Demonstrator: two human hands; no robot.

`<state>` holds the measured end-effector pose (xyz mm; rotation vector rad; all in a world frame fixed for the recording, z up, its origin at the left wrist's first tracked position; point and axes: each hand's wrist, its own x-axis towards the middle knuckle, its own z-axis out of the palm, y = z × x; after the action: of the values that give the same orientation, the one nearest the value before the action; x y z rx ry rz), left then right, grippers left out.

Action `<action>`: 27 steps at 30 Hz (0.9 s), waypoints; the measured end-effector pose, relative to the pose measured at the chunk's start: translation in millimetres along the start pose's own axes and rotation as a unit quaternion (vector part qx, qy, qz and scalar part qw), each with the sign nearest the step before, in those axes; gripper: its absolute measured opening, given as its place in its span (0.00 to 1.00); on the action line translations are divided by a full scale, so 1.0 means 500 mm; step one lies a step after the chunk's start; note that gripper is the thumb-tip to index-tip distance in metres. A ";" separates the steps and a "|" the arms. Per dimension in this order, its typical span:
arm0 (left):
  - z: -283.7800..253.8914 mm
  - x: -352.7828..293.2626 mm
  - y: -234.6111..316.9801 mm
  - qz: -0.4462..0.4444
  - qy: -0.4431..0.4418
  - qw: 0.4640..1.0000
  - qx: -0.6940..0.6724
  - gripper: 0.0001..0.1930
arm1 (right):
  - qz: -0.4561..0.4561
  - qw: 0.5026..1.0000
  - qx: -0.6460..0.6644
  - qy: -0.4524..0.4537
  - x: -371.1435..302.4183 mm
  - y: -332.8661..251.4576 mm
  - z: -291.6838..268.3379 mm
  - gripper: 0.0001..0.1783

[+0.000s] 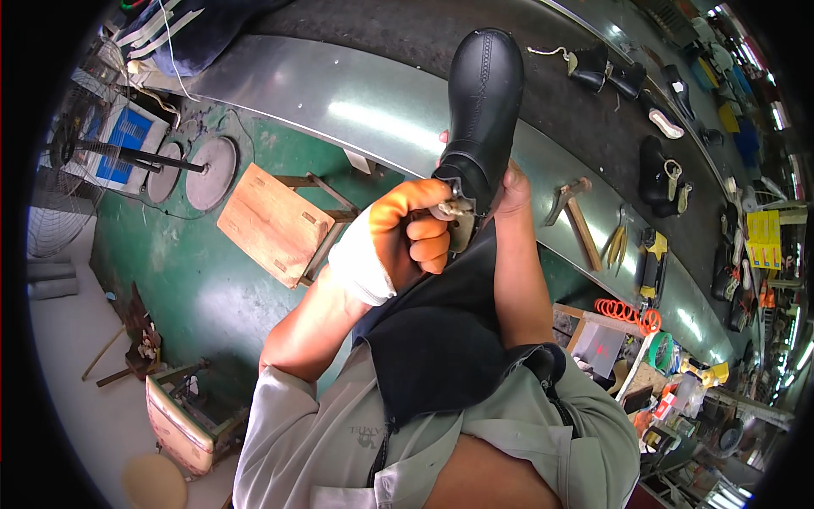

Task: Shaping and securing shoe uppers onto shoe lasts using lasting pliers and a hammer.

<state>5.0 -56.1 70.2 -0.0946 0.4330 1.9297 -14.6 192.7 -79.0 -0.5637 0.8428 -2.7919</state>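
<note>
With our bare right hand (514, 190) we grip the smooth black boot (485, 89), round-toed and ridge-seamed, pointing away beyond both hands; our orange-gloved left hand (407, 227) curls around a dull, metal-looking piece (463, 227) near its ankle. Rightward, a wooden-handled hammer (583, 233) lies on shiny sheet metal (555, 170).
</note>
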 end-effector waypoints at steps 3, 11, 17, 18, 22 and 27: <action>0.015 -0.008 -0.035 0.037 0.068 0.991 0.104 0.15 | -0.005 1.000 0.011 -0.004 0.008 0.000 0.010 0.64; 0.099 0.007 -0.143 -0.052 -0.094 0.956 0.273 0.27 | 0.019 0.980 0.174 -0.094 -0.019 0.016 -0.033 0.58; 0.127 -0.008 -0.163 0.144 -0.142 0.801 0.564 0.20 | -0.047 0.992 0.112 -0.044 -0.019 0.018 -0.001 0.55; 0.101 -0.007 -0.159 0.367 -0.148 0.596 0.699 0.21 | -0.050 0.991 0.120 -0.040 -0.019 0.015 0.000 0.54; 0.089 -0.011 -0.115 0.480 0.063 0.137 0.864 0.23 | -0.048 0.989 0.132 -0.038 -0.041 0.005 0.045 0.55; 0.112 0.054 -0.072 0.526 0.024 0.090 0.845 0.22 | -0.012 0.996 0.087 0.002 -0.120 0.006 -0.031 0.54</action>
<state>34.5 -1.4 105.8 -1.3901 -1.9164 -0.5357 34.1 213.6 -110.9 -0.5422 0.5897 -2.8524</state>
